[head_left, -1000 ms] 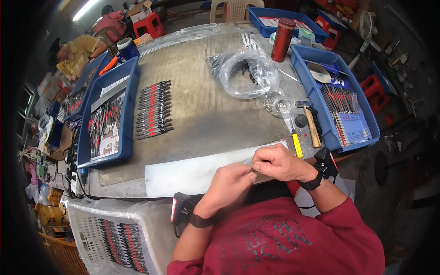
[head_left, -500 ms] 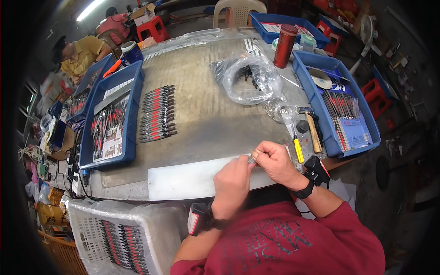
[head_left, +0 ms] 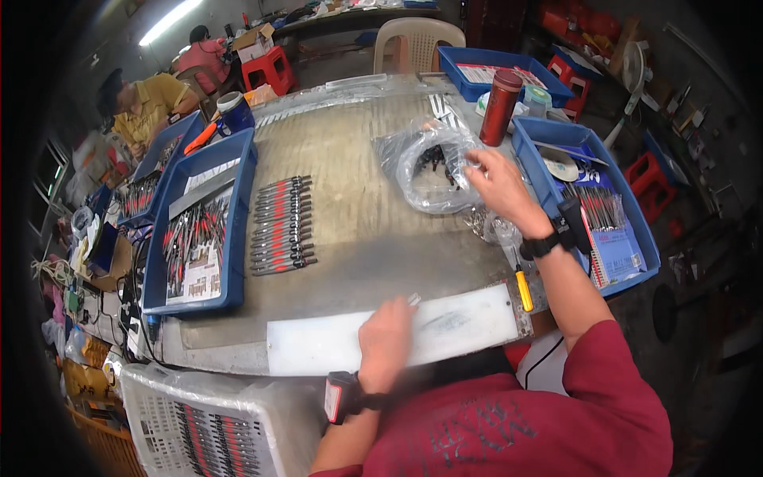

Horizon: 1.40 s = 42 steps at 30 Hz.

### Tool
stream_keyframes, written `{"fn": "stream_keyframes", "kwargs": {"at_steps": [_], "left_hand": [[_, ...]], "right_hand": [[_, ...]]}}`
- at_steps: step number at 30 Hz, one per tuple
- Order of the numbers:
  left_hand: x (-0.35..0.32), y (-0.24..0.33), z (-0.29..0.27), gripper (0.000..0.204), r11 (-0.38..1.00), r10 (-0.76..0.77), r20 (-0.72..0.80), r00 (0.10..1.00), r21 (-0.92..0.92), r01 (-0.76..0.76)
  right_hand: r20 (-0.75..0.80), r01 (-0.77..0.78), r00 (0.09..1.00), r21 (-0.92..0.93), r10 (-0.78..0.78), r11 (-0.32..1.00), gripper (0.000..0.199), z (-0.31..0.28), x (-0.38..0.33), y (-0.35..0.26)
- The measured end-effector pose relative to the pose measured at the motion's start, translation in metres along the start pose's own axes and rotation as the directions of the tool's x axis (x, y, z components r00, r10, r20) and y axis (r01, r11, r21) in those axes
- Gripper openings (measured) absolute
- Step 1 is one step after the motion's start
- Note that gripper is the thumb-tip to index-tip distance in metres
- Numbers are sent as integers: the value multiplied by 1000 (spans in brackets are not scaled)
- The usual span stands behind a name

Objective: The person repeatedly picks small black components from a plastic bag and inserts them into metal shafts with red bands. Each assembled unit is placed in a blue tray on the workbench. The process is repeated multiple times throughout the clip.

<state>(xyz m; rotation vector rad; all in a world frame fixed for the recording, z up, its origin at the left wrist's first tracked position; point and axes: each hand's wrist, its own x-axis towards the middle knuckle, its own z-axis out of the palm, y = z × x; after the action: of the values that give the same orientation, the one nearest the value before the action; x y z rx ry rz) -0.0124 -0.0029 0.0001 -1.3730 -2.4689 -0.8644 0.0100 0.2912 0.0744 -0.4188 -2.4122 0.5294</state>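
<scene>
The grip of the left hand (head_left: 386,338), blurred by motion, is over the white board (head_left: 457,322), closed around a small pale piece (head_left: 414,300) that pokes out at the fingertips. Well beyond the board's right half is the grip of the right hand (head_left: 502,184), its fingers loosely curled and apart, at the edge of a clear plastic bag (head_left: 421,199) with small dark parts (head_left: 435,157) inside; whether it touches the bag, I cannot tell.

Just past the board's right end lies a yellow-handled tool (head_left: 524,291); farther right of the board is a blue tray (head_left: 634,277). Beyond the board's left end, red-and-black pens (head_left: 283,226) lie in a column on the worktop (head_left: 342,159). A white basket (head_left: 151,401) stands on the near side of the board's left end, holding similar pens. Far beyond the board's right end stands a red bottle (head_left: 501,109).
</scene>
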Motion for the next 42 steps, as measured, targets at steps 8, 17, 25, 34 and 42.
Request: {"fn": "stream_keyframes", "kwargs": {"at_steps": [8, 17, 25, 34, 42], "left_hand": [[-2, -2, 3, 15, 999, 37, -2, 999, 19, -37], [2, 3, -1, 19, 999, 18, 43, 999, 35, -20], [4, 2, -2, 16, 998, 35, 68, 997, 47, -38], [4, 1, -2, 16, 999, 37, 56, 998, 16, -38], [1, 0, 0, 16, 998, 38, 53, 998, 41, -40]], "right_hand": [[-66, -201, 978, -80, 196, 976, 54, 46, 85, 71], [217, -259, 940, -45, 263, 965, 69, 73, 110, 106], [312, -306, 907, 24, 284, 952, 66, 89, 131, 113], [248, -154, 964, 219, 97, 963, 23, 94, 137, 114], [237, -67, 968, 559, -81, 827, 14, 51, 132, 67]]}}
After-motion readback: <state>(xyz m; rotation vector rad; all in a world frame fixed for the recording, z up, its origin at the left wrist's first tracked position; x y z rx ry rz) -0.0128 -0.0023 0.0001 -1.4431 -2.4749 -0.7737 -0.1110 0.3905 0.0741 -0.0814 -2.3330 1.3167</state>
